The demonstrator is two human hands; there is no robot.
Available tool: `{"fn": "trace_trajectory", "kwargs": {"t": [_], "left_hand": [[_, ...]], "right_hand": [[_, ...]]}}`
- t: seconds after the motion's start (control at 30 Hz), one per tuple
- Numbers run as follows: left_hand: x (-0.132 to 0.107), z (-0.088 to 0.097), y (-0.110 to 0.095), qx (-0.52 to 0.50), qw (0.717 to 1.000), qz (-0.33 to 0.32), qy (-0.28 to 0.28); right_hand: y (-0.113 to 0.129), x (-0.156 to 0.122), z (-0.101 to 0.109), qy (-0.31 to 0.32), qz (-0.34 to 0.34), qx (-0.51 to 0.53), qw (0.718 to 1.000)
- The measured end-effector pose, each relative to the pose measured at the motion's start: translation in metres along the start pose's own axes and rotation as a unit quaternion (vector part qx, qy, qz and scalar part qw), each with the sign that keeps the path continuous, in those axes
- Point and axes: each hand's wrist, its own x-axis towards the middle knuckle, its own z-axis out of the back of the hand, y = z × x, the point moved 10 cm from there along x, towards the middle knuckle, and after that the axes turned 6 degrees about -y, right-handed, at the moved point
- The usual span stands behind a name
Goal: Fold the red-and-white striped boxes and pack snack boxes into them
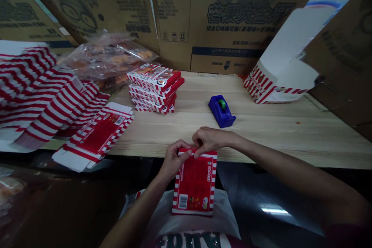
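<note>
A red and white striped carton (194,184) stands upright on my lap, just below the table's front edge. My left hand (173,159) grips its upper left corner with curled fingers. My right hand (207,140) pinches the top flap of the same carton from the far side. Both hands meet at the carton's top end.
A stack of filled striped cartons (155,87) sits mid-table, with a blue tape dispenser (221,111) to its right. Flat unfolded cartons (43,97) pile at the left, one (95,135) overhanging the wooden table (276,131). A bag of snacks (107,60) and brown cardboard boxes (232,15) stand behind.
</note>
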Motion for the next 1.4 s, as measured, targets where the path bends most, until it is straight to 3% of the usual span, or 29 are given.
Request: {"fn": "trace_trajectory", "kwargs": {"t": [0.1, 0.2, 0.27, 0.33, 0.47, 0.63, 0.7, 0.8, 0.87, 0.93, 1.0, 1.07, 1.13, 1.2, 1.27, 1.33, 1.4], "left_hand": [[-0.004, -0.005, -0.011, 0.020, 0.999, -0.036, 0.022], [-0.010, -0.010, -0.020, 0.017, 0.997, -0.064, 0.045], [-0.012, -0.011, -0.024, 0.009, 0.996, -0.071, 0.052], [-0.012, -0.011, -0.025, 0.002, 0.997, -0.063, 0.054], [-0.018, -0.003, -0.007, -0.050, 0.998, 0.015, 0.020], [-0.051, 0.005, 0.045, -0.099, 0.980, 0.169, -0.013], [-0.053, 0.011, 0.047, -0.116, 0.976, 0.182, -0.016], [-0.035, 0.036, 0.009, -0.089, 0.987, 0.129, -0.032], [-0.019, 0.062, -0.039, -0.034, 0.995, 0.063, -0.074], [-0.008, 0.082, -0.102, 0.053, 0.993, -0.032, -0.103], [-0.005, 0.091, -0.173, 0.191, 0.957, -0.173, -0.136], [-0.010, 0.089, -0.238, 0.331, 0.864, -0.333, -0.183], [-0.005, 0.083, -0.278, 0.413, 0.754, -0.464, -0.213], [0.022, 0.079, -0.291, 0.451, 0.665, -0.556, -0.213], [0.068, 0.073, -0.286, 0.475, 0.608, -0.611, -0.177], [0.119, 0.066, -0.270, 0.507, 0.579, -0.623, -0.138], [0.167, 0.063, -0.247, 0.575, 0.578, -0.569, -0.105]], "right_hand": [[-0.018, -0.005, -0.027, 0.096, -0.046, 0.202, 0.974], [-0.026, -0.015, -0.063, 0.185, -0.089, 0.417, 0.885], [-0.033, -0.017, -0.075, 0.163, -0.117, 0.520, 0.830], [-0.039, -0.019, -0.082, 0.121, -0.133, 0.579, 0.795], [-0.041, -0.023, -0.083, 0.073, -0.118, 0.609, 0.781], [-0.045, -0.032, -0.081, 0.065, -0.089, 0.625, 0.773], [-0.052, -0.035, -0.072, 0.027, -0.071, 0.641, 0.764], [-0.058, -0.040, -0.052, -0.024, -0.040, 0.657, 0.753], [-0.051, -0.043, -0.041, -0.019, -0.026, 0.653, 0.756], [-0.042, -0.044, -0.029, -0.018, -0.016, 0.638, 0.770], [-0.038, -0.045, -0.015, -0.045, -0.014, 0.621, 0.783], [-0.038, -0.047, -0.003, -0.080, -0.016, 0.605, 0.792], [-0.041, -0.052, 0.009, -0.117, -0.017, 0.595, 0.795], [-0.049, -0.062, 0.025, -0.162, -0.014, 0.585, 0.795], [-0.067, -0.076, 0.045, -0.219, -0.020, 0.563, 0.797], [-0.098, -0.095, 0.070, -0.296, -0.055, 0.511, 0.805], [-0.145, -0.130, 0.106, -0.438, -0.138, 0.384, 0.801]]}}
